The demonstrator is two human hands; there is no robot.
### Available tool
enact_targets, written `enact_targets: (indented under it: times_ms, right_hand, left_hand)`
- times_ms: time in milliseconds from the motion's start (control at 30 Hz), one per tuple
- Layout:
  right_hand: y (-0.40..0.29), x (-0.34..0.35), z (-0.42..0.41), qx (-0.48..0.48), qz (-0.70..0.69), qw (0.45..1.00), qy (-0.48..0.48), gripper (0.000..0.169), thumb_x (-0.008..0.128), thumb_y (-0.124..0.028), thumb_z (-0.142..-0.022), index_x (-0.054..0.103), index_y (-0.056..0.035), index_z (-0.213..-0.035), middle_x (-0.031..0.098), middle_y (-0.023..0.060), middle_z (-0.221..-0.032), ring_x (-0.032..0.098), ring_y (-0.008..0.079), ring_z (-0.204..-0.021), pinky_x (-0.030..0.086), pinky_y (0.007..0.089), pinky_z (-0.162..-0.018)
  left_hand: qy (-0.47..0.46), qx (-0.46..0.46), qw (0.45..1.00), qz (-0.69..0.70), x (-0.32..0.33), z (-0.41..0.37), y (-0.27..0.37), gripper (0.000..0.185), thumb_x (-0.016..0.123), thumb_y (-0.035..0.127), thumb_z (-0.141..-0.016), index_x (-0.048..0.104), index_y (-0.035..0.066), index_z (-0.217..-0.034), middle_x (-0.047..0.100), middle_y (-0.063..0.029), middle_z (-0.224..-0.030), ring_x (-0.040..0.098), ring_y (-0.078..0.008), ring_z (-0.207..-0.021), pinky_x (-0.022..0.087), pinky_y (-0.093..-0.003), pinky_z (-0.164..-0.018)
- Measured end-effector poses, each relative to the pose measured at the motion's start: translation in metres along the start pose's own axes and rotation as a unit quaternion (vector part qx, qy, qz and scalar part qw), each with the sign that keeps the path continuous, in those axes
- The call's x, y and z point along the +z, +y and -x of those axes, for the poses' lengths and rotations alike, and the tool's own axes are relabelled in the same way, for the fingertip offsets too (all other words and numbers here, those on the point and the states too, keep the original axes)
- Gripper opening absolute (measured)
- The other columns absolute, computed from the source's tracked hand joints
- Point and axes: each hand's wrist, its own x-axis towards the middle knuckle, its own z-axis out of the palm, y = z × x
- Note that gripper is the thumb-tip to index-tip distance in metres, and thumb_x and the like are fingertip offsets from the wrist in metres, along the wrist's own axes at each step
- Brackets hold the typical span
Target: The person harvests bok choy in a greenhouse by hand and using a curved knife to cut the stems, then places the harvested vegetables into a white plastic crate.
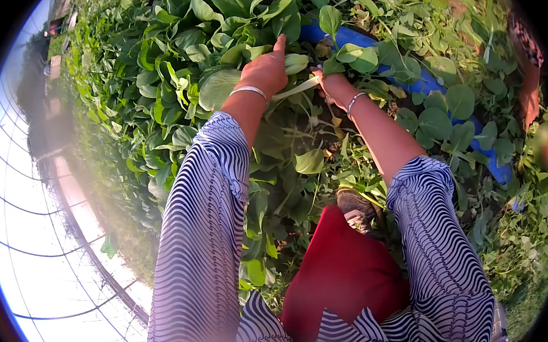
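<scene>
My left hand is closed around a leafy green that looks like bok choy, its index finger stretched along the leaves. The pale base of the bok choy sticks out to the right of that hand. My right hand grips the end of a long whitish leaf stalk, which runs leftward beneath my left wrist. A broad leaf lies left of the wrist, apparently on the same stalk. Something small and whitish shows at my right fingertips, too unclear to name. Both wrists wear a silver bangle.
Dense standing greens fill the left side. A blue flat hose curves through plants on the right. My shoe stands on leaf-strewn ground beside my red-clothed knee. Another person's arm shows at the right edge.
</scene>
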Motion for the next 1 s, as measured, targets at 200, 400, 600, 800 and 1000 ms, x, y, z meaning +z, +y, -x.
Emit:
enact_targets:
  times_ms: [200,400,600,800,1000]
  right_hand:
    - [-0.012,0.006,-0.006,0.079,0.04,0.996,-0.011,0.039,0.05,-0.043,-0.086,0.046,-0.0087,-0.105,0.046,0.0031,-0.076,0.045,0.014,-0.057,0.039,0.0283,-0.046]
    - [-0.006,-0.002,-0.013,0.061,0.052,0.996,-0.027,0.042,0.05,-0.044,-0.086,0.04,-0.006,-0.101,0.045,0.0063,-0.074,0.044,0.0159,-0.053,0.034,0.0299,-0.04]
    - [-0.038,0.013,-0.011,0.127,0.107,0.986,-0.032,0.032,0.048,-0.032,-0.09,0.04,-0.0017,-0.084,0.036,0.0066,-0.061,0.038,0.016,-0.049,0.029,0.0299,-0.038]
    - [-0.035,0.009,-0.041,0.113,0.237,0.962,-0.077,0.03,0.048,-0.028,-0.09,0.046,-0.0006,-0.078,0.043,0.0081,-0.061,0.039,0.0165,-0.046,0.031,0.0301,-0.036]
    - [-0.012,-0.004,-0.015,0.153,0.183,0.969,-0.069,0.03,0.049,-0.032,-0.088,0.045,-0.0027,-0.086,0.044,0.0073,-0.061,0.039,0.015,-0.044,0.032,0.0283,-0.037]
  left_hand:
    - [0.012,-0.018,1.0,0.006,0.022,0.0,-0.015,0.065,0.049,0.013,-0.08,0.022,0.008,-0.139,0.06,-0.017,-0.109,0.06,-0.0292,-0.099,0.047,-0.0385,-0.084]
    - [0.019,-0.029,0.999,0.004,0.017,0.002,-0.008,0.072,0.051,0.012,-0.08,0.014,0.009,-0.142,0.061,-0.0178,-0.107,0.061,-0.0287,-0.098,0.047,-0.0376,-0.083]
    - [0.031,-0.056,0.998,0.003,0.026,-0.009,-0.025,0.041,0.053,0.011,-0.081,0.046,0.003,-0.12,0.063,-0.017,-0.102,0.061,-0.0298,-0.095,0.049,-0.0374,-0.079]
    - [0.036,-0.024,0.999,0.009,0.032,0.003,-0.024,0.025,0.055,0.013,-0.08,0.054,0.004,-0.104,0.063,-0.0164,-0.099,0.061,-0.0305,-0.093,0.049,-0.0374,-0.078]
    - [0.058,-0.022,0.998,0.017,0.04,0.021,-0.026,0.026,0.056,0.01,-0.077,0.053,0.005,-0.103,0.064,-0.0174,-0.091,0.062,-0.0322,-0.088,0.049,-0.0392,-0.077]
